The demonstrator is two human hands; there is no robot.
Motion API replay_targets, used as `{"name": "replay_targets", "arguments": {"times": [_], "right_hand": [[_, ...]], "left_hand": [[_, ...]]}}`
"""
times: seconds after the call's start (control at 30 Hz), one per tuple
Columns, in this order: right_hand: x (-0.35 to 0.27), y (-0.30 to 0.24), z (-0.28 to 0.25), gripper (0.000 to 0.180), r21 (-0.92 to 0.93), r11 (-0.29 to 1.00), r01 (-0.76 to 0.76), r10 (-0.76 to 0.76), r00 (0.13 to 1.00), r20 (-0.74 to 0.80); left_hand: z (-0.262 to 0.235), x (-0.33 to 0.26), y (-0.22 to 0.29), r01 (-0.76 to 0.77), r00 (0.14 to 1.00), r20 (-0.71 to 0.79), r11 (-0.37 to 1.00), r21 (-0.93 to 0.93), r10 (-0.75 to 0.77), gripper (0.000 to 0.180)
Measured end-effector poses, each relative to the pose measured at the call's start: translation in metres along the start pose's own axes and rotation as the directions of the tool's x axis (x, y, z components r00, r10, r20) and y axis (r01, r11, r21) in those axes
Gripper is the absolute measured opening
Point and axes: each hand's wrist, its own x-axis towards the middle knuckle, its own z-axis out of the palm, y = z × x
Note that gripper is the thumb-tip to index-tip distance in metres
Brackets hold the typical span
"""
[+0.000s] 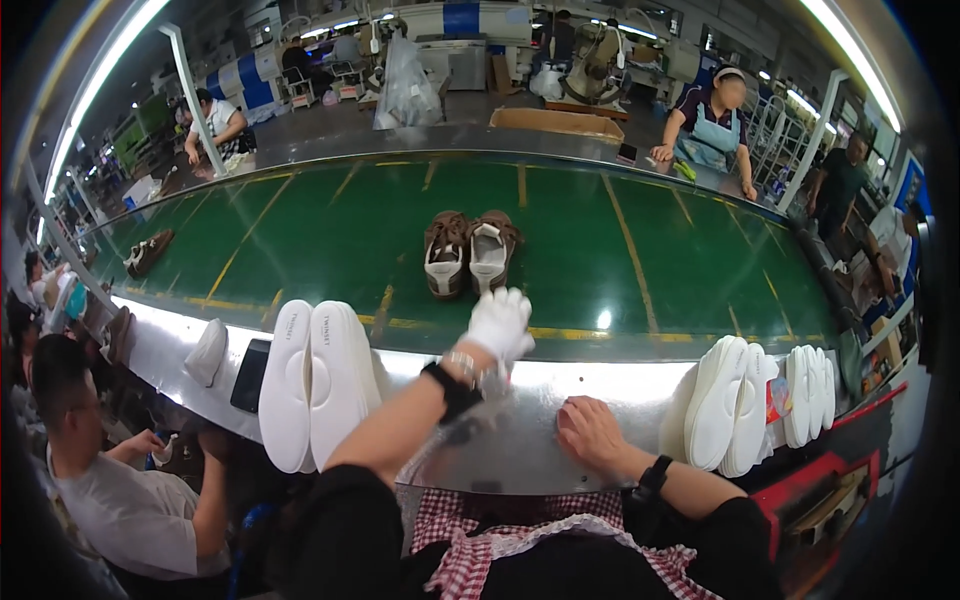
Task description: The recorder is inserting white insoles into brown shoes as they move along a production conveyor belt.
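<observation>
A pair of brown shoes (446, 262) with pale linings stands on the green conveyor belt, heels toward me. My left hand (500, 325), in a white glove, reaches over the belt's near edge just behind the heel of the right shoe. Its fingers point forward and look apart, with nothing seen in them; whether the fingertips touch the heel I cannot tell. My bare right hand (592, 432) rests on the metal ledge (545, 400), fingers loosely bent and holding nothing. White insoles (288, 385) stand in a stack left of my left forearm.
More white insole stacks (712, 410) stand at right beside a small red packet (778, 398). A black flat device (250, 375) and a white shoe-shaped piece (207, 353) lie at left. Another brown shoe (148, 252) is far left on the belt. Co-workers sit at left and across the belt.
</observation>
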Motion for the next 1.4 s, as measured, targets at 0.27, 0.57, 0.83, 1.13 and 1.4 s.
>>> {"name": "replay_targets", "arguments": {"times": [0.27, 0.57, 0.83, 1.13, 1.4], "right_hand": [[-0.018, 0.008, 0.011, 0.045, -0.016, 0.999, -0.038, 0.038, 0.999, -0.008], [-0.023, 0.014, 0.03, 0.043, 0.064, 0.996, -0.057, 0.06, 0.997, -0.041], [-0.026, 0.012, 0.031, 0.045, 0.12, 0.989, -0.09, 0.091, 0.996, -0.006], [-0.026, 0.013, 0.03, 0.045, 0.171, 0.981, -0.094, 0.094, 0.996, 0.006], [-0.026, 0.018, 0.037, 0.044, 0.142, 0.989, -0.041, 0.053, 0.995, -0.084]], "left_hand": [[0.05, 0.111, -0.091, 0.122, 0.95, 0.296, 0.99, -0.066, -0.097, 0.047], [0.126, 0.134, -0.15, -0.196, 0.954, 0.265, 0.958, 0.208, 0.138, 0.033], [0.126, 0.129, -0.161, 0.141, 0.963, 0.233, 0.99, -0.019, -0.133, 0.032], [0.087, 0.091, -0.166, 0.589, 0.808, -0.008, 0.808, -0.007, -0.589, 0.035], [0.147, 0.126, -0.24, 0.162, 0.92, 0.336, 0.976, 0.145, -0.202, 0.041]]}}
